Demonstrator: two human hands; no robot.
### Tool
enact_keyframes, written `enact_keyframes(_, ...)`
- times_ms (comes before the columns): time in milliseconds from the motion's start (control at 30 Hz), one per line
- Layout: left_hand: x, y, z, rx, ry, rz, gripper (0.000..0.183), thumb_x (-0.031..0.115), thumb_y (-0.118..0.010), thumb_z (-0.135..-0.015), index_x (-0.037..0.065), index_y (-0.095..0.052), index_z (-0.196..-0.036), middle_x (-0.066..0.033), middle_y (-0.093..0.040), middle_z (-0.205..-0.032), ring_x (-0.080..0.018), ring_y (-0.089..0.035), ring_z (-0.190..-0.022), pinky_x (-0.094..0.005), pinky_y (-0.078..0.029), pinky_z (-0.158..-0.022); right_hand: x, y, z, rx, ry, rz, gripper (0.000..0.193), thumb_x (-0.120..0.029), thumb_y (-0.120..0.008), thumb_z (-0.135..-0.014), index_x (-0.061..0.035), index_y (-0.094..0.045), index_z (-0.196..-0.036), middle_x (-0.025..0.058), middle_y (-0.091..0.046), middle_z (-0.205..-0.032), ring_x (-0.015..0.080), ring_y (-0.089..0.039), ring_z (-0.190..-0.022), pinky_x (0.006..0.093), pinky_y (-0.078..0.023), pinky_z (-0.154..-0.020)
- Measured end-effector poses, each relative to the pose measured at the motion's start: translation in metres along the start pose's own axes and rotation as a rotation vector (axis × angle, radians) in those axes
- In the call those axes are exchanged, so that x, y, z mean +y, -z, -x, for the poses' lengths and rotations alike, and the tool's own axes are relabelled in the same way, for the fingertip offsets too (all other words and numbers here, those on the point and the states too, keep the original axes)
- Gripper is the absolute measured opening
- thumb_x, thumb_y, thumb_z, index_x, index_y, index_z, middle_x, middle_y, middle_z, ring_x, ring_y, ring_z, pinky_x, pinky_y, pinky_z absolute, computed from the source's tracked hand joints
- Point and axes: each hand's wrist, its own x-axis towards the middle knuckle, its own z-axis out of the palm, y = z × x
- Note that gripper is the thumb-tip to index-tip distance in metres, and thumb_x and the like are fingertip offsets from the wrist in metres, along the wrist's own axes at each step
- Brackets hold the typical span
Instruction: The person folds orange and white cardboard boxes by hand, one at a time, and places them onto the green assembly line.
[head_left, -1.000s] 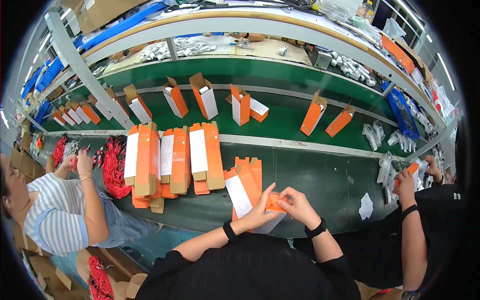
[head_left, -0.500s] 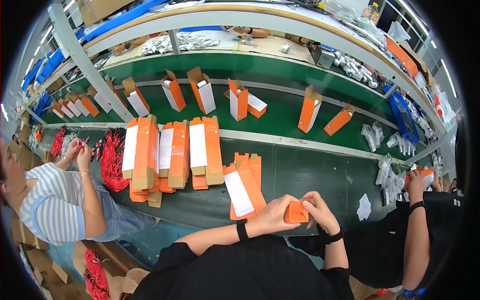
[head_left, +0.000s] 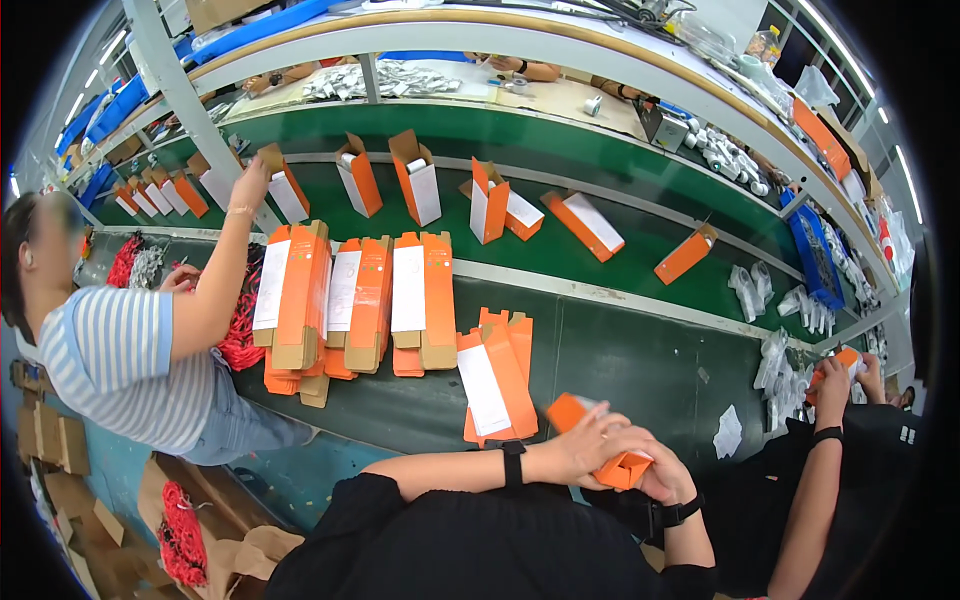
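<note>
An orange carton point(head_left: 568, 410) lies slanted between my hands, its folded end flaps turned toward me. My left hand point(head_left: 588, 446) is wrapped over its middle. At the near end, my right hand point(head_left: 664, 476) grips the carton's side beside the flaps; some of its fingers are hidden. Left of them on the dark green bench rest a few flat, unfolded orange-and-white cartons point(head_left: 484, 390). Stacks of more flat cartons point(head_left: 409, 290) stand farther left.
Beyond the bench, open cartons point(head_left: 489, 205) stand or lie on the green conveyor point(head_left: 560, 275). Plastic-bagged parts point(head_left: 775, 360) and a white paper scrap point(head_left: 728, 435) are on the right. People work at both sides, and red cord bundles point(head_left: 240, 335) lie left.
The carton in my hands has swung from end-on to lengthwise. The person at left has reached to a carton on the conveyor. A carton standing there now lies tilted over.
</note>
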Motion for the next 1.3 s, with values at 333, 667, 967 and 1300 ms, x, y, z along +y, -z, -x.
enact_keyframes(333, -0.096, -0.004, 0.155, 0.295, 1.281, -0.561, 0.114, 0.031, -0.079, -0.065, -0.002, -0.005, -0.145, -0.0324, -0.022, -0.141, -0.0456, -0.021, -0.132, -0.0581, -0.024, -0.101, 0.033, 0.139, -0.114, 1.296, 0.298, 1.522, 0.062, -0.016, -0.063, -0.078, -0.0058, -0.038, -0.135, 0.0244, -0.025, -0.146, 0.0437, -0.030, -0.130, 0.0465, -0.029, -0.107)
enact_keyframes(667, -0.093, -0.007, 0.153, 0.310, 1.340, -0.466, 0.108, 0.026, -0.076, -0.069, 0.001, -0.004, -0.145, -0.0343, -0.024, -0.140, -0.0477, -0.023, -0.131, -0.0571, -0.025, -0.103, 0.112, -0.013, -0.228, 0.422, 0.669, 1.154, 0.028, -0.015, -0.076, -0.068, 0.0018, -0.061, -0.085, 0.0113, -0.061, -0.069, 0.0217, -0.061, -0.063, 0.0331, -0.049, -0.059)
enact_keyframes(967, -0.068, 0.011, 0.110, 0.539, 1.154, -0.048, 0.124, 0.054, -0.076, -0.067, -0.013, -0.001, -0.141, -0.0366, -0.022, -0.140, -0.0459, -0.024, -0.133, -0.0462, -0.024, -0.109, 0.080, -0.062, -0.130, 0.076, 0.550, 1.015, 0.018, -0.009, -0.063, -0.086, -0.0014, -0.048, -0.091, 0.0055, -0.061, -0.066, 0.0072, -0.055, -0.052, 0.0234, -0.041, -0.045)
enact_keyframes(1300, -0.008, 0.022, 0.078, 0.287, 0.661, -0.480, 0.114, 0.031, -0.078, -0.057, 0.004, -0.012, -0.147, -0.0273, -0.026, -0.140, -0.0449, -0.027, -0.129, -0.0548, -0.032, -0.098, -0.046, -0.065, -0.081, -0.082, 0.430, 0.890, 0.029, -0.016, -0.057, -0.089, 0.0008, -0.056, -0.114, 0.0066, -0.064, -0.091, 0.0140, -0.060, -0.078, 0.0263, -0.048, -0.067)
